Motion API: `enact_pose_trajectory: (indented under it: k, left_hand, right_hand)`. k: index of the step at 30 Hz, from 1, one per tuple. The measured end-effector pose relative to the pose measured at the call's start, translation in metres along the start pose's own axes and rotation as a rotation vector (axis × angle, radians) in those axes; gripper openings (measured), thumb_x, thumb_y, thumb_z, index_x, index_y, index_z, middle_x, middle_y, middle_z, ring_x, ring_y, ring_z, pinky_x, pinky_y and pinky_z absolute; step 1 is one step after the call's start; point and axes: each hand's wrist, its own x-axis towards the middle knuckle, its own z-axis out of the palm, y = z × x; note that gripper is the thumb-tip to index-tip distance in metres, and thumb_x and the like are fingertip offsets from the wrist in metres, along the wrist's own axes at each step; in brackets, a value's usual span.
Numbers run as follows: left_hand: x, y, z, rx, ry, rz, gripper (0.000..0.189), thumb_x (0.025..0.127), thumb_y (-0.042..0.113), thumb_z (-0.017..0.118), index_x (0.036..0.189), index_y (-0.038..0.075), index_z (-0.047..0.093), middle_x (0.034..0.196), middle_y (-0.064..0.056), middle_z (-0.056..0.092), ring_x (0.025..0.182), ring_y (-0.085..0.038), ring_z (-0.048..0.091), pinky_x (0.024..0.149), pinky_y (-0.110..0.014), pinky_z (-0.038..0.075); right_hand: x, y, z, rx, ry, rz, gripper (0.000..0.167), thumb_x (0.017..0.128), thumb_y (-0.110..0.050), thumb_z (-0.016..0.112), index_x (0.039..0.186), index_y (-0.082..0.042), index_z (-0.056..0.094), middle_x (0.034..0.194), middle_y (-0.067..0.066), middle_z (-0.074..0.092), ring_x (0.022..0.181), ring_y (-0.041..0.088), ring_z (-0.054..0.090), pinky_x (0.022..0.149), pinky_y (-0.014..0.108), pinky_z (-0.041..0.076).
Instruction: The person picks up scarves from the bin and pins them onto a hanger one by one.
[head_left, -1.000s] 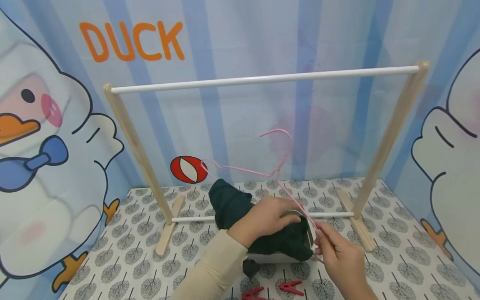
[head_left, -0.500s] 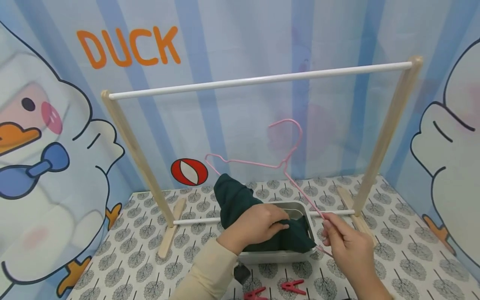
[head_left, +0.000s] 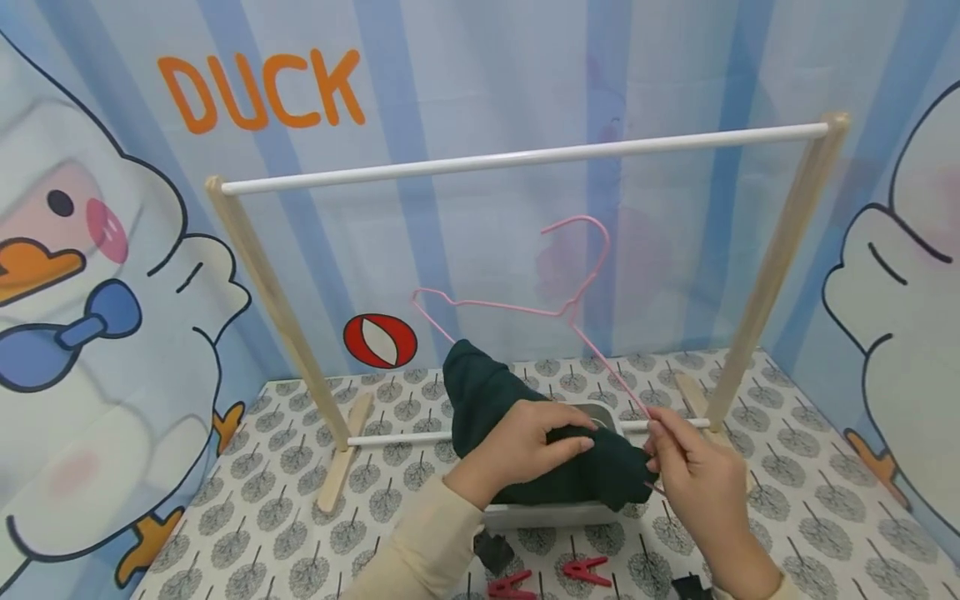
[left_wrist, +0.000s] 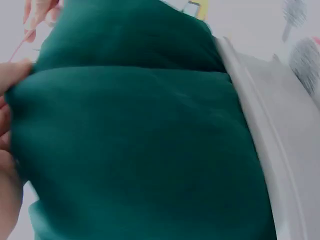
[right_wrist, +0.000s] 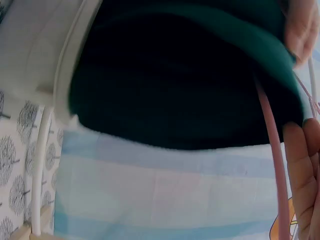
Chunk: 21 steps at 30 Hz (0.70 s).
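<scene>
A dark green garment [head_left: 480,387] bunches over a metal tray [head_left: 555,515] and is threaded onto the lower bar of a pink clothes hanger [head_left: 510,307]. My left hand [head_left: 525,446] holds the cloth near its right end, fingers on top and thumb in front. In the left wrist view, the garment [left_wrist: 140,140] fills most of the picture, its edge between my fingers. My right hand [head_left: 697,483] pinches the hanger's right arm beside the cloth end. The right wrist view shows the pink hanger bar [right_wrist: 272,145] running into the garment's dark opening.
A drying rack with a white top rail [head_left: 525,157] and wooden posts [head_left: 780,275] stands behind. Two red clothespins [head_left: 587,571] lie in front of the tray, near small dark pieces [head_left: 492,552]. A tree-patterned cloth [head_left: 262,500] covers the table.
The garment and my left hand have shifted right, bringing the cloth end up to my right hand. The hanger has risen slightly and moved right, its hook still upward.
</scene>
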Motion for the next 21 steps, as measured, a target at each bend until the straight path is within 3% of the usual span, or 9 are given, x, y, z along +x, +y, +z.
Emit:
enact_pose_trajectory:
  k: [3, 5, 7, 10, 13, 15, 18, 21]
  left_hand:
    - [-0.003, 0.001, -0.002, 0.172, -0.037, 0.083, 0.020, 0.089, 0.010, 0.061, 0.108, 0.005, 0.065, 0.105, -0.007, 0.067, 0.094, -0.015, 0.063, 0.082, -0.016, 0.047]
    - [-0.005, 0.002, -0.002, 0.252, 0.007, 0.097, 0.019, 0.089, 0.009, 0.061, 0.107, 0.005, 0.065, 0.103, -0.006, 0.067, 0.097, -0.016, 0.063, 0.086, -0.018, 0.046]
    - [-0.007, 0.003, -0.001, 0.263, 0.081, 0.079, 0.016, 0.089, 0.008, 0.061, 0.104, 0.006, 0.066, 0.100, -0.006, 0.067, 0.094, -0.015, 0.063, 0.084, -0.018, 0.047]
    - [-0.011, 0.004, 0.000, 0.150, 0.227, 0.006, 0.012, 0.088, 0.007, 0.061, 0.098, 0.005, 0.068, 0.094, -0.006, 0.069, 0.076, -0.011, 0.062, 0.070, -0.016, 0.048]
    - [-0.013, 0.005, -0.001, -0.137, 0.363, -0.089, 0.011, 0.089, 0.005, 0.060, 0.095, 0.002, 0.068, 0.086, -0.012, 0.068, 0.063, -0.006, 0.054, 0.059, -0.018, 0.045]
    - [-0.014, 0.006, -0.004, -0.315, 0.399, -0.136, 0.011, 0.089, 0.005, 0.059, 0.095, -0.001, 0.066, 0.083, -0.016, 0.067, 0.060, -0.005, 0.049, 0.057, -0.021, 0.044]
    - [-0.016, 0.005, -0.006, -0.404, 0.349, -0.146, 0.010, 0.089, 0.004, 0.059, 0.095, -0.001, 0.066, 0.084, -0.019, 0.066, 0.067, -0.007, 0.052, 0.062, -0.024, 0.047]
    - [-0.017, 0.005, -0.005, -0.290, 0.222, -0.075, 0.009, 0.089, 0.006, 0.061, 0.094, 0.002, 0.067, 0.088, -0.013, 0.067, 0.074, -0.009, 0.058, 0.068, -0.022, 0.049]
  right_hand:
    - [0.001, 0.003, -0.001, -0.007, 0.033, -0.020, 0.028, 0.071, 0.017, 0.068, 0.095, 0.004, 0.070, 0.060, 0.006, 0.063, 0.046, 0.001, 0.053, 0.041, 0.010, 0.039]
    - [0.002, 0.004, -0.001, 0.005, 0.045, -0.024, 0.028, 0.070, 0.018, 0.068, 0.095, 0.005, 0.070, 0.060, 0.006, 0.063, 0.045, 0.002, 0.053, 0.041, 0.010, 0.039]
    - [0.003, 0.005, -0.001, 0.008, 0.051, -0.029, 0.028, 0.070, 0.019, 0.067, 0.095, 0.005, 0.070, 0.060, 0.007, 0.063, 0.046, 0.002, 0.054, 0.042, 0.010, 0.040]
    - [0.003, 0.006, -0.002, 0.016, 0.052, -0.013, 0.025, 0.072, 0.018, 0.066, 0.095, 0.007, 0.069, 0.059, 0.009, 0.063, 0.046, -0.001, 0.053, 0.043, 0.008, 0.041]
    - [0.001, 0.007, -0.003, 0.035, 0.054, 0.035, 0.023, 0.075, 0.017, 0.065, 0.096, 0.009, 0.068, 0.059, 0.012, 0.064, 0.049, -0.007, 0.053, 0.045, 0.008, 0.042]
    - [0.000, 0.007, -0.004, 0.053, 0.061, 0.077, 0.022, 0.077, 0.016, 0.064, 0.098, 0.009, 0.068, 0.060, 0.014, 0.064, 0.051, -0.011, 0.052, 0.044, 0.008, 0.043]
    - [-0.001, 0.008, -0.005, 0.051, 0.073, 0.103, 0.022, 0.078, 0.014, 0.063, 0.098, 0.009, 0.068, 0.061, 0.015, 0.065, 0.053, -0.013, 0.053, 0.043, 0.008, 0.043]
    - [-0.001, 0.007, -0.006, 0.044, 0.077, 0.071, 0.022, 0.077, 0.016, 0.064, 0.097, 0.008, 0.069, 0.061, 0.015, 0.065, 0.051, -0.010, 0.054, 0.044, 0.008, 0.043]
